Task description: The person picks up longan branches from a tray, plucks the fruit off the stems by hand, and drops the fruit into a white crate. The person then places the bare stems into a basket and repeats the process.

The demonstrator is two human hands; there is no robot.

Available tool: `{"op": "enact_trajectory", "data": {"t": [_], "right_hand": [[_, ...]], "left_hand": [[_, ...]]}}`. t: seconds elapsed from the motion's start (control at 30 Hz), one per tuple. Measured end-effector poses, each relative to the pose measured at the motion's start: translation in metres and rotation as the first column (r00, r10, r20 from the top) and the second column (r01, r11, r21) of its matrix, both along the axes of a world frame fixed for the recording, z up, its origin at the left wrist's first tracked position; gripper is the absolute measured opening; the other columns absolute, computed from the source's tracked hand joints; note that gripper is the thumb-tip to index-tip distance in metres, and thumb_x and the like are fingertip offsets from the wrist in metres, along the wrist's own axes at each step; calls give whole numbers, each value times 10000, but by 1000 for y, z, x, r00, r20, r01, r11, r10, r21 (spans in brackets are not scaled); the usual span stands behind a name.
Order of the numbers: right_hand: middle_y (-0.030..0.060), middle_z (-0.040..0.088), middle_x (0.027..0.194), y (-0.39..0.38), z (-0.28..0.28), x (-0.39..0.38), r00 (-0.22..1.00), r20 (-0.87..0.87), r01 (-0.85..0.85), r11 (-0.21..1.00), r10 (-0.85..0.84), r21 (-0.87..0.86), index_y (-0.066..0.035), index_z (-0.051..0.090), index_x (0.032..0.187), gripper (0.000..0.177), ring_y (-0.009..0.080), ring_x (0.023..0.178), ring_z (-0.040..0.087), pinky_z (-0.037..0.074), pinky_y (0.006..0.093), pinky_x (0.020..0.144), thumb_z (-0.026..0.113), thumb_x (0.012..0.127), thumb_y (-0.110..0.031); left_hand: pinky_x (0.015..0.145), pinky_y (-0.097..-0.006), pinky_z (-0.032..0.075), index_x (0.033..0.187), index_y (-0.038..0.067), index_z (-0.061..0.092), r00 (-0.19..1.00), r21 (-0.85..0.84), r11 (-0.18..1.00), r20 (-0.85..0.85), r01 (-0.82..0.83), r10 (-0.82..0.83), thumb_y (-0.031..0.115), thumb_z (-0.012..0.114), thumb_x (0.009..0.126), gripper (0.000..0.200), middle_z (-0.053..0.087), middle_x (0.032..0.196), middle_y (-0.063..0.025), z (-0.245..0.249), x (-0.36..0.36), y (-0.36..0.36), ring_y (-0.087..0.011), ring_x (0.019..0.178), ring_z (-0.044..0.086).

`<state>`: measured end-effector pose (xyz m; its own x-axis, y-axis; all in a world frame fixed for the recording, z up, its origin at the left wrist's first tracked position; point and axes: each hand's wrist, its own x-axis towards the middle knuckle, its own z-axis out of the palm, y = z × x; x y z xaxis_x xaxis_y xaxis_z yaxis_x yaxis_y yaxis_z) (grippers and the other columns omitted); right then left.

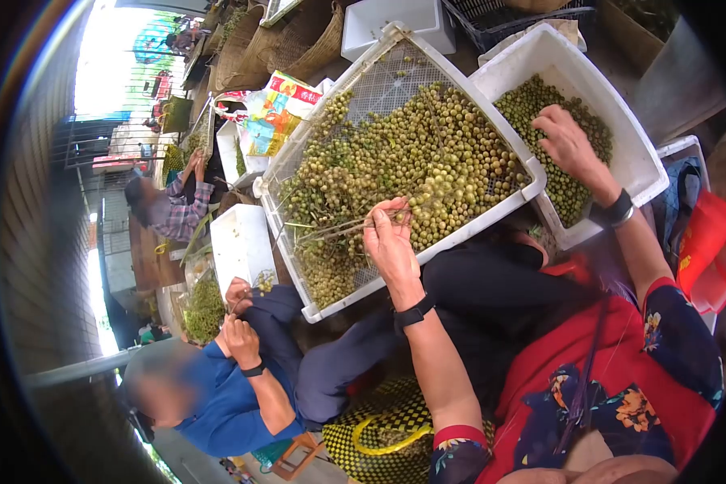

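Note:
My left hand (391, 238) is closed round thin bare stems (331, 232) of a bunch of small round fruits (444, 189). It is above a white-rimmed mesh tray (492, 211) heaped with greenish-brown fruits and twigs. My right hand (569, 143) hovers over a white foam box (633, 133) on the right, which contains loose green fruits (569, 198). Its fingers are curled in, and whatever is in them is hidden. Both my wrists wear black bands.
At left, a person in blue (238, 403) handles a fruit sprig beside a white box (242, 242). Another person in plaid (173, 211) sits farther back. A printed bag (281, 113) leans by the tray. A yellow-black woven basket (379, 431) stands below; a red bag (708, 250) lies at right.

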<state>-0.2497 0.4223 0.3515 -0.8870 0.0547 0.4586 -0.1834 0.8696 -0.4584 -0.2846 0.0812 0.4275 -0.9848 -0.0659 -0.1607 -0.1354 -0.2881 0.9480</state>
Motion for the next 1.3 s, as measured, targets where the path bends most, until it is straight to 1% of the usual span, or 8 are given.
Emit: {"op": "enact_trajectory", "data": {"t": [0.07,0.2,0.47,0.73,0.83,1.07,1.13,1.3], "right_hand": [[118,581,858,-39,18,-3,974,109,-132,891,198,-435,-28,622,938,117,274,789,584,482,372,720,609,831,-73],[73,583,786,-95,26,-27,920,92,-171,602,380,-780,-10,626,871,138,172,681,550,444,311,603,617,896,-145],[150,619,748,-184,48,-30,892,-86,-383,641,443,-665,-34,550,1059,260,310,676,614,482,393,610,647,859,-168],[2,531,659,-215,8,-34,856,22,-148,284,517,-947,-46,533,1078,231,67,575,481,408,253,513,628,901,-159],[-20,562,674,-199,6,-39,745,16,-17,43,667,-999,-47,570,989,153,40,537,513,434,201,495,617,923,-177],[3,597,754,-180,-2,-48,669,-26,38,-70,743,-997,-49,568,978,156,56,609,586,518,204,534,639,913,-172],[3,598,766,-186,-14,-53,776,-59,233,-372,628,-899,-52,569,976,149,65,604,587,533,209,554,639,915,-169],[-3,593,796,-174,-20,-58,765,10,298,-340,643,-892,-53,568,975,96,71,651,599,542,219,597,599,928,-131]], "left_hand": [[894,-349,479,1030,30,557,999,-38,998,-9,44,-45,249,460,1017,240,621,1070,-131,4,4,1,-223,1011,607],[875,-354,494,1028,27,557,997,-36,997,-15,69,-69,262,474,1012,250,619,1068,-139,18,0,1,-234,995,615],[791,-322,515,1023,26,562,998,-72,996,27,-57,59,243,454,1019,243,612,1023,-103,10,-9,15,-194,895,604],[762,-278,496,1115,27,512,999,-343,939,28,-19,31,242,440,1022,245,545,1123,-74,-17,-12,16,-153,943,565],[728,-256,524,1124,38,530,965,-461,851,43,250,-260,243,519,992,244,550,1060,-46,-16,-11,6,-103,852,572],[640,-264,467,987,49,617,999,-648,762,-28,14,-42,318,577,962,273,596,855,-3,-38,-23,4,-98,784,568],[618,-261,446,1010,55,619,1000,-596,803,-9,-7,1,330,585,956,282,606,871,-5,-48,-25,3,-110,761,584],[603,-245,440,1055,59,616,989,-455,887,77,-80,128,333,610,939,298,618,912,-2,-56,-26,-5,-125,742,616]]}}
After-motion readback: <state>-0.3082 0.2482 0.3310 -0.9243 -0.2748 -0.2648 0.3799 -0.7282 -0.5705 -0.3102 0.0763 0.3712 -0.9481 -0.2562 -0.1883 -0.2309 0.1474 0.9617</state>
